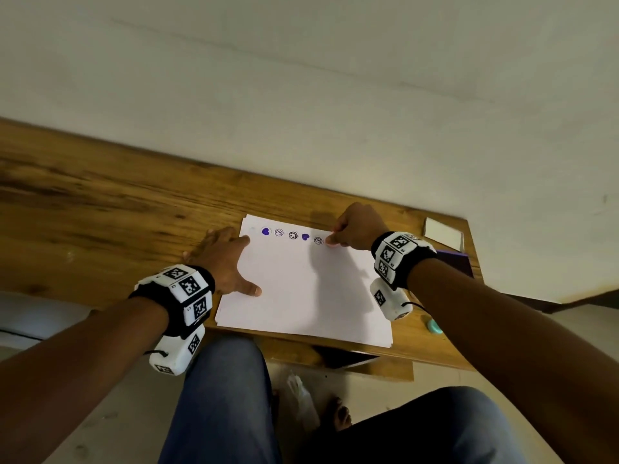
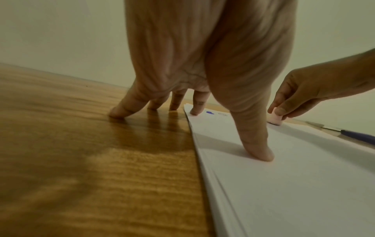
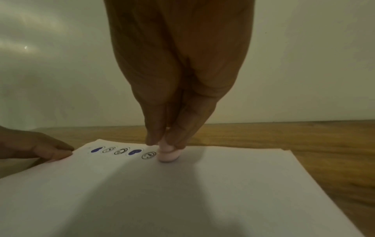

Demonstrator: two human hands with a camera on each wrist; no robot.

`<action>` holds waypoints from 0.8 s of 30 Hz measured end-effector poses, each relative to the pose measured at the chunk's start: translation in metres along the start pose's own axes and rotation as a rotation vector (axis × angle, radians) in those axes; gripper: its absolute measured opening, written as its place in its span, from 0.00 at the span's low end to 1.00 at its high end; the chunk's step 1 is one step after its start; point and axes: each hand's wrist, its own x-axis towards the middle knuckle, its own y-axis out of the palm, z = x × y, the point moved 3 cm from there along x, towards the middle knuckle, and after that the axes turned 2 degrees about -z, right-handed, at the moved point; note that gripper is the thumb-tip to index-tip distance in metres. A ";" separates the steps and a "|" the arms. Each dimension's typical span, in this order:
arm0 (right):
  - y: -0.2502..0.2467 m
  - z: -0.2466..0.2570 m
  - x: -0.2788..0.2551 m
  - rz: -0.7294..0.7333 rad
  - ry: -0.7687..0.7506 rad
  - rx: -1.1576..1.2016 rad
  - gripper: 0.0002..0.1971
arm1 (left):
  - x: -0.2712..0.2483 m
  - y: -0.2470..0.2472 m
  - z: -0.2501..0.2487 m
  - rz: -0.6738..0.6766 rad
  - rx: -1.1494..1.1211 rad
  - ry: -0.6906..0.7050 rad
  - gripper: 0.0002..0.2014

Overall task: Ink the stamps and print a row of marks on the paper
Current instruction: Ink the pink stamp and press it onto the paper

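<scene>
A stack of white paper lies on the wooden table. Near its far edge runs a row of marks: blue hearts and round black faces, also visible in the right wrist view as marks. My right hand pinches a small pink stamp and presses it onto the paper just right of the last mark; the pink stamp shows there too. My left hand lies spread, index fingertip and thumb pressing the paper's left side, other fingers on the wood.
A purple ink pad and a white block sit at the table's right end. A teal stamp lies near the front edge by my right wrist. A pale wall runs behind the table. My knees are below.
</scene>
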 end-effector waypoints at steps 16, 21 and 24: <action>-0.094 -0.047 -0.043 -0.384 0.073 0.382 0.11 | 0.000 -0.002 -0.001 0.015 0.009 0.003 0.64; -0.090 -0.060 -0.061 -0.400 0.085 0.415 0.11 | 0.000 -0.003 -0.002 -0.013 -0.012 -0.001 0.64; -0.091 -0.063 -0.073 -0.407 0.069 0.432 0.10 | 0.000 -0.006 -0.004 -0.024 -0.002 -0.003 0.64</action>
